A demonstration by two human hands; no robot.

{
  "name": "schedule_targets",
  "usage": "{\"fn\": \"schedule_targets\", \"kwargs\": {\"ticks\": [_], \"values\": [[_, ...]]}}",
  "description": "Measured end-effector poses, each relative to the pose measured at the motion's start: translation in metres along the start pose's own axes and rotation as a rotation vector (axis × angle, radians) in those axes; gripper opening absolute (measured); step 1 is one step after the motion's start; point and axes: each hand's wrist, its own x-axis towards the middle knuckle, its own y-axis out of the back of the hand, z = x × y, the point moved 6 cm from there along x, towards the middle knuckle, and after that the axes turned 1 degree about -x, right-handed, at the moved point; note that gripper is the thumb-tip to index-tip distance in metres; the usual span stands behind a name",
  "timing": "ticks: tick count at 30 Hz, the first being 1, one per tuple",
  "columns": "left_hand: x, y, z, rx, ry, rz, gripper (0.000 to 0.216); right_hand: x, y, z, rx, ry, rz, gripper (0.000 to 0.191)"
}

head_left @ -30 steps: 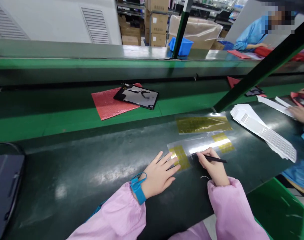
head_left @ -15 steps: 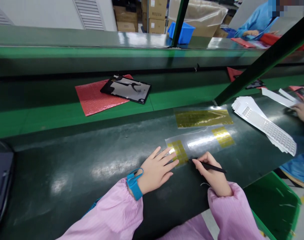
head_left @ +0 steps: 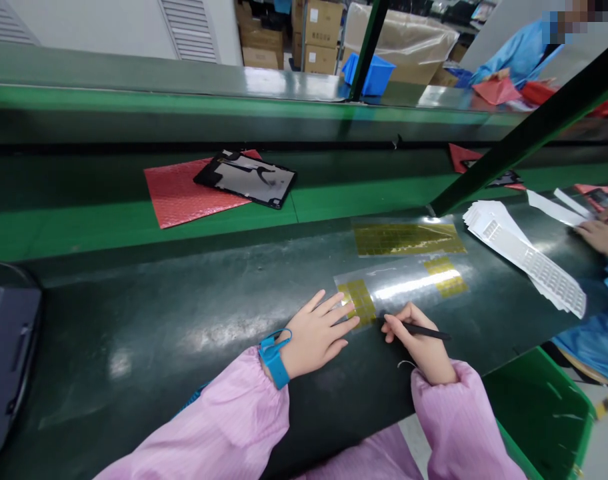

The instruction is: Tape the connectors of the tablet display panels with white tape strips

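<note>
My left hand (head_left: 316,338), with a blue band (head_left: 274,363) round its wrist, lies flat with fingers spread. Its fingertips press the left end of a clear film sheet (head_left: 399,287) bearing amber tape pieces (head_left: 358,303). My right hand (head_left: 421,341) pinches slim black tweezers (head_left: 427,331), whose tip reaches the sheet's lower edge beside the left amber patch. Another amber patch (head_left: 445,277) sits at the sheet's right end. Just behind lies a second sheet, almost covered in amber tape (head_left: 409,239).
A tablet-like screen part (head_left: 254,179) rests on a red bubble-wrap pouch (head_left: 177,197) on the green ledge. White label strips (head_left: 524,257) fan out at right, near a co-worker's hand (head_left: 604,233). A slanting post (head_left: 524,127) rises behind; a green bin (head_left: 544,407) stands below the table edge.
The view has shifted slightly. My hands keep nearly the same places on the film sheet. Across the bench, a co-worker has lifted a red pouch.
</note>
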Motion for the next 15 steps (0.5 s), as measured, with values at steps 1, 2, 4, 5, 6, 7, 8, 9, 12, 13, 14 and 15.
{"fn": "schedule_targets", "kwargs": {"ticks": [1,2,4,5,6,7,8,9,12,13,14,15], "values": [[0.000,0.000,0.000,-0.002,-0.003,0.003,0.043,-0.001,-0.001,-0.002,0.044,0.008,0.002,0.036],[-0.001,-0.001,0.000,-0.003,-0.004,0.005,0.043,-0.001,-0.002,-0.003,0.093,0.016,0.005,0.037],[-0.001,-0.001,0.000,-0.002,-0.002,0.006,0.043,-0.003,-0.002,-0.006,0.191,0.027,0.014,0.039],[-0.001,-0.002,-0.001,-0.002,-0.001,0.003,0.043,-0.003,-0.002,-0.006,0.229,0.027,0.023,0.039],[-0.001,-0.002,-0.001,-0.001,0.000,0.002,0.043,-0.004,-0.001,-0.005,0.257,0.023,0.034,0.040],[-0.001,-0.003,-0.001,-0.003,0.000,0.002,0.043,-0.004,0.000,-0.004,0.279,0.017,0.046,0.041],[-0.001,-0.003,-0.002,-0.006,-0.001,0.001,0.043,-0.005,0.000,-0.003,0.298,0.010,0.058,0.041],[-0.002,-0.004,-0.001,-0.009,-0.003,0.000,0.043,-0.005,0.000,-0.002,0.316,0.008,0.070,0.042],[-0.003,-0.004,-0.001,-0.032,0.007,-0.001,0.044,-0.004,0.000,-0.001,0.369,0.030,0.096,0.043],[-0.005,-0.003,-0.001,-0.046,0.019,0.001,0.045,-0.003,-0.001,-0.003,0.381,0.040,0.099,0.042],[-0.008,-0.001,-0.002,-0.068,0.035,0.005,0.046,-0.002,-0.001,-0.006,0.387,0.052,0.097,0.042],[-0.012,0.002,-0.002,-0.100,0.056,0.013,0.046,0.001,-0.002,-0.011,0.388,0.067,0.085,0.040]]}}
